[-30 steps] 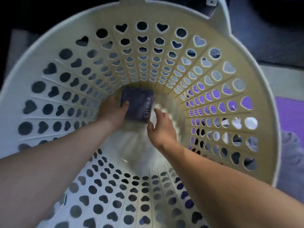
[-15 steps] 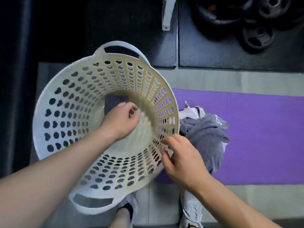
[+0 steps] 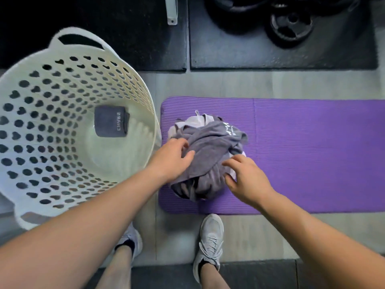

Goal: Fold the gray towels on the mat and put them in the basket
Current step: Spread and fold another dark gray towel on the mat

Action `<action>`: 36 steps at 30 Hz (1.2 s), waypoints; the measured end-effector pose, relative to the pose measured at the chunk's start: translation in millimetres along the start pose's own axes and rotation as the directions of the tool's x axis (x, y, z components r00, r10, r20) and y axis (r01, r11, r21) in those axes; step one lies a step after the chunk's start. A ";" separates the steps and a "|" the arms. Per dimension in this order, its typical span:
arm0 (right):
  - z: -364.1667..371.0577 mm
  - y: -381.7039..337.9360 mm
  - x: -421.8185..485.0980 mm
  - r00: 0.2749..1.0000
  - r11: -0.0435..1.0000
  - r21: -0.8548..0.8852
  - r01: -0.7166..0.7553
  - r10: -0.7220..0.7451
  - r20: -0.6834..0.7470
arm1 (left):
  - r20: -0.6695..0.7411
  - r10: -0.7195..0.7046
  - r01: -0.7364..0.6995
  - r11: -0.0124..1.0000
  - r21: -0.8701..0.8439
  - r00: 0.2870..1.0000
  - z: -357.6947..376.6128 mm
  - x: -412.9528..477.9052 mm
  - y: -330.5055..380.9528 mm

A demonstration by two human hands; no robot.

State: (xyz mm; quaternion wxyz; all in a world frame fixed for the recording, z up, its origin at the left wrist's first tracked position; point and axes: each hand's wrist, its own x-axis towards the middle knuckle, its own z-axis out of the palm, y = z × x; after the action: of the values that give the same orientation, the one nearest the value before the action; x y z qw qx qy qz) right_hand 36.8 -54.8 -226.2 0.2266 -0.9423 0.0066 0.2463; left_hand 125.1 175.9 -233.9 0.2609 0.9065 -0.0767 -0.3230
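Note:
A crumpled pile of gray towels (image 3: pixel 210 147), with a lighter cloth under it, lies on the left end of the purple mat (image 3: pixel 302 153). My left hand (image 3: pixel 173 155) is on the pile's left side and pinches a fold of gray towel between thumb and fingers. At the pile's right edge, my right hand (image 3: pixel 243 176) touches the cloth with loosely bent fingers and holds nothing. To the left stands the white perforated basket (image 3: pixel 52 142), with one folded gray towel (image 3: pixel 111 120) flat on its bottom.
My two feet in gray shoes (image 3: pixel 210 243) stand on the pale floor just in front of the mat. Black rubber floor tiles and weight plates (image 3: pixel 291 26) lie beyond the mat. The right stretch of the mat is bare.
Both hands have left the basket and moved right onto the towel pile. The folded towel stays in the basket, and my view has pulled back and up.

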 end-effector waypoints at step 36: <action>-90.3 19.1 -18.2 0.992 0.814 0.580 -0.030 0.096 -0.083 | -0.010 0.132 -0.109 0.770 -0.629 0.991 9.6 -12.2 86.5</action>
State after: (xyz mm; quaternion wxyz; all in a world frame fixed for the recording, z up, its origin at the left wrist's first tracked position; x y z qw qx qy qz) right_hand 60.1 -112.5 -155.7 0.4923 -0.8406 0.1243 0.1885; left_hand 112.1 101.9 -188.2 0.5669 0.7551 -0.0271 -0.3282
